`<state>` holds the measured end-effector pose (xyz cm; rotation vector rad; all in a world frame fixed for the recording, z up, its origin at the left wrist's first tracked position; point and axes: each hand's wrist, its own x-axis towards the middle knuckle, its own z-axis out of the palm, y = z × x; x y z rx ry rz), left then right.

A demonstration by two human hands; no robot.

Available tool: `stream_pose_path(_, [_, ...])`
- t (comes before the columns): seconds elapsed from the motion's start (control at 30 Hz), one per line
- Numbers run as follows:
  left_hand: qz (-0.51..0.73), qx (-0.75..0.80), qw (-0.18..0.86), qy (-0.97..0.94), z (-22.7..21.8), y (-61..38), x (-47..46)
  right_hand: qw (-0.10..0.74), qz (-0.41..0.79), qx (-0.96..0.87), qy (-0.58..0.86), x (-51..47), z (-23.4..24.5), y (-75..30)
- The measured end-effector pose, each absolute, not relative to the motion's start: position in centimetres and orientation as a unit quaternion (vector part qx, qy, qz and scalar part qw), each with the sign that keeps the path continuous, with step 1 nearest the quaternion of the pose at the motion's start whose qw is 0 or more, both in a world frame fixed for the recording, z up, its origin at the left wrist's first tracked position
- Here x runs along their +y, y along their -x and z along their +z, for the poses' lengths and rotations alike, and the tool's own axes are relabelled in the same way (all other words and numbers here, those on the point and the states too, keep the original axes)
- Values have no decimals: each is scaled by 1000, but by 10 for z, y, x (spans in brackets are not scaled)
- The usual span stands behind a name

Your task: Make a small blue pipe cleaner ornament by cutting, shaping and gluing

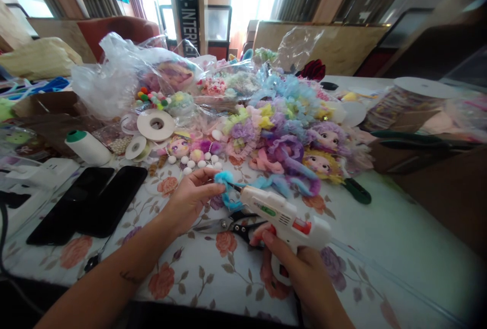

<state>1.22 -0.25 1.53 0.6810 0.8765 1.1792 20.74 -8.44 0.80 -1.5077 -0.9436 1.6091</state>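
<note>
My left hand (196, 192) pinches a piece of fluffy blue trim (224, 178) between thumb and fingers, with part of the strip hanging below. My right hand (289, 263) is wrapped round the handle of a white glue gun (281, 212). The gun points left, its dark nozzle at the blue trim; whether the tip touches it I cannot tell. Scissors with black handles (224, 224) lie on the table under the gun. A purple and blue fluffy strip (297, 179) lies behind the gun.
Two black phones (110, 199) and a white thread cone (87, 147) lie at left. Ribbon rolls (155, 124), white beads (190, 164), doll faces (321, 161) and plastic bags (114, 75) fill the back. A cardboard box (426, 187) stands right. Flowered cloth (198, 278) covers the table.
</note>
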Motion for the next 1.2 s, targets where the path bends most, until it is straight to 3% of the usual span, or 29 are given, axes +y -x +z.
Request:
stream_pose_path(0.23, [546, 381, 686, -295, 12, -8, -1, 385, 621, -383, 566, -85, 5, -206])
stream_pose_path(0.37, [574, 398, 670, -251, 14, -3, 4, 451, 619, -383, 517, -85, 10, -220])
stream_pose_path(0.53, [573, 411, 666, -244, 11, -2, 7, 565, 415, -363, 613, -80, 17, -296])
stream_pose_path(0.63, [559, 412, 676, -246, 9, -4, 5, 575, 224, -312, 722, -71, 16, -360])
stream_pose_path(0.73, [548, 404, 685, -260, 7, -6, 3, 487, 129, -278, 818, -54, 11, -413])
stream_pose_path(0.8, [544, 402, 686, -268, 7, -7, 3, 328, 86, -307, 890, -40, 9, -435])
stream_pose_path(0.87, [543, 404, 684, -273, 6, -7, 4, 230, 63, -330, 913, -27, 6, -445])
stream_pose_path(1.2, [521, 407, 683, -309, 6, -8, 1, 109, 36, -413, 904, -72, 33, -400])
